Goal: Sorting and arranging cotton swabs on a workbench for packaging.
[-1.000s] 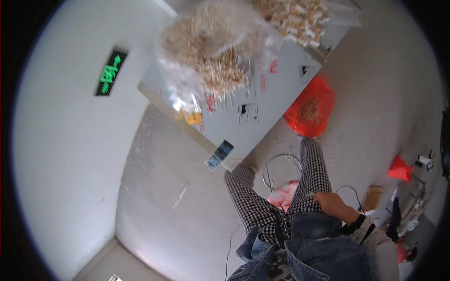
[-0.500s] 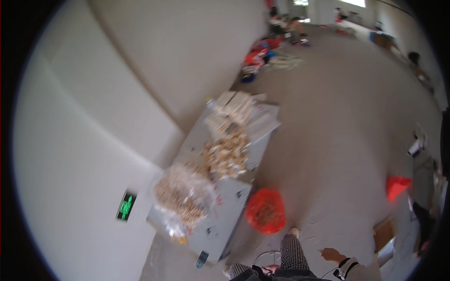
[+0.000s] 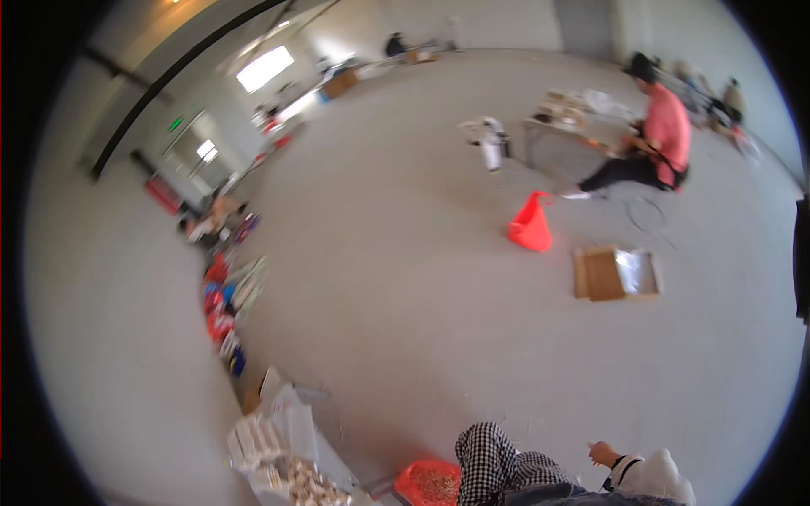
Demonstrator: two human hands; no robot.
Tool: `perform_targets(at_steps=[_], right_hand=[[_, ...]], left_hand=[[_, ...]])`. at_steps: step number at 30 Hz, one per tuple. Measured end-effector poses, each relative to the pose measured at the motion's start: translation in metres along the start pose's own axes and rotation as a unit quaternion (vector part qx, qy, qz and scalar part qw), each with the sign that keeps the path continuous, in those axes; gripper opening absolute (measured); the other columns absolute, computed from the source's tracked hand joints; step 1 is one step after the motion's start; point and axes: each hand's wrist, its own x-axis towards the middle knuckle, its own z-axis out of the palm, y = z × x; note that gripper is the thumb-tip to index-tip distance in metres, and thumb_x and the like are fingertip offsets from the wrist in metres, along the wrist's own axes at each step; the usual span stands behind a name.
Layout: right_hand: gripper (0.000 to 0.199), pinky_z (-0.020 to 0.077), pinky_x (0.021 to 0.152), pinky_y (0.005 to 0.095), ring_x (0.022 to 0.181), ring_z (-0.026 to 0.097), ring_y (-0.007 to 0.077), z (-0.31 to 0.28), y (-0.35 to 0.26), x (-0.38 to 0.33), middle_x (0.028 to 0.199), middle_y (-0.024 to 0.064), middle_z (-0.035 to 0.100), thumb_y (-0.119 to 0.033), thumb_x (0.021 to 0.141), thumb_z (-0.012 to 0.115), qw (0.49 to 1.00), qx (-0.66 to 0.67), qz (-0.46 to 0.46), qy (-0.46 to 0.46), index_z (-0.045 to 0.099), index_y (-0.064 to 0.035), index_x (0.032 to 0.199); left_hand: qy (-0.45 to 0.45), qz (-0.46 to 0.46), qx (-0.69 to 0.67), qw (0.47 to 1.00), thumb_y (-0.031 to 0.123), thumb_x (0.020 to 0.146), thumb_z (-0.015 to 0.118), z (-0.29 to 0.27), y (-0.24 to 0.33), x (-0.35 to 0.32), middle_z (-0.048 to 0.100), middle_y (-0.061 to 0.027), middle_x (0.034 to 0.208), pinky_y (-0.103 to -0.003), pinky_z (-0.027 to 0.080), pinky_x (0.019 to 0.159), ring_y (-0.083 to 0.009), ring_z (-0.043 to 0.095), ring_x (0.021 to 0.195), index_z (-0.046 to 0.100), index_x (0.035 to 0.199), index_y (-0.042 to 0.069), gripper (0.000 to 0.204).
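My right hand [image 3: 602, 454] is low in the picture, right of my checked trouser leg [image 3: 488, 451], with a dark band and a pale sleeve behind it. Its fingers look curled together around a small pale tip, too blurred to name. It hangs over the floor, touching no furniture. My left hand is out of view. At the lower left, a table [image 3: 329, 460] bears a heap of small tan-and-white pieces [image 3: 308, 485] and stacked white bundles [image 3: 256, 440]. Beside that table, a red bag [image 3: 413, 479] holds brownish bits and is partly cut off by the lower edge.
Ahead lies an open cardboard box [image 3: 599, 277], with a red bag [image 3: 531, 226] and a white object [image 3: 488, 148] beyond. A person in a pink top [image 3: 666, 131] sits by a low table [image 3: 548, 126]. Colourful bags [image 3: 221, 308] line the left wall, near another person [image 3: 202, 228].
My view has swung right and up. The loaded table has shifted to the lower left, and the seated person and cardboard box have come into sight. My right hand stays low beside my leg.
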Motion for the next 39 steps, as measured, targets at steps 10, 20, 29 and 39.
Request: perform_targets(at_steps=[10, 20, 29, 39], right_hand=[[0.019, 0.0507, 0.043, 0.0349, 0.051, 0.064, 0.0215, 0.085, 0.061, -0.060, 0.061, 0.0112, 0.062, -0.010, 0.088, 0.047, 0.919, 0.361, -0.001, 0.159, 0.061, -0.0006, 0.080], [0.031, 0.0488, 0.046, 0.0321, 0.047, 0.059, 0.0203, 0.021, -0.136, -0.088, 0.056, 0.0099, 0.058, -0.013, 0.095, 0.040, 0.923, 0.284, 0.007, 0.258, 0.058, 0.0043, 0.077], [0.027, 0.0475, 0.046, 0.0298, 0.050, 0.058, 0.0165, -0.106, -0.269, -0.086, 0.061, 0.0079, 0.058, -0.011, 0.093, 0.042, 0.832, 0.453, -0.046, 0.317, 0.059, 0.0048, 0.080], [0.020, 0.0464, 0.058, 0.0269, 0.064, 0.054, 0.0124, -0.282, -0.500, -0.063, 0.072, 0.0029, 0.057, -0.011, 0.095, 0.044, 0.878, 0.359, -0.245, 0.199, 0.060, 0.0005, 0.092]], left_hand=[[0.048, -0.203, 0.095, 0.973, 0.014, 0.086, 0.053, -0.068, 0.058, 0.029, 0.068, -0.0084, 0.087, -0.029, 0.048, 0.064, -0.0177, 0.064, 0.076, 0.067, 0.091, 0.006, 0.017], [0.218, -0.286, 0.199, 0.912, 0.011, 0.085, 0.052, -0.189, 0.201, 0.128, 0.068, -0.0081, 0.086, -0.027, 0.048, 0.059, -0.0148, 0.065, 0.073, 0.067, 0.093, 0.005, 0.018], [0.370, -0.359, 0.312, 0.798, 0.009, 0.084, 0.050, -0.225, 0.323, 0.189, 0.068, -0.0078, 0.086, -0.024, 0.048, 0.055, -0.0122, 0.065, 0.070, 0.067, 0.095, 0.005, 0.020], [0.146, -0.184, 0.354, 0.905, 0.017, 0.094, 0.054, -0.116, 0.455, 0.464, 0.066, -0.0081, 0.105, -0.023, 0.049, 0.074, -0.0137, 0.064, 0.089, 0.060, 0.112, -0.001, 0.027]])
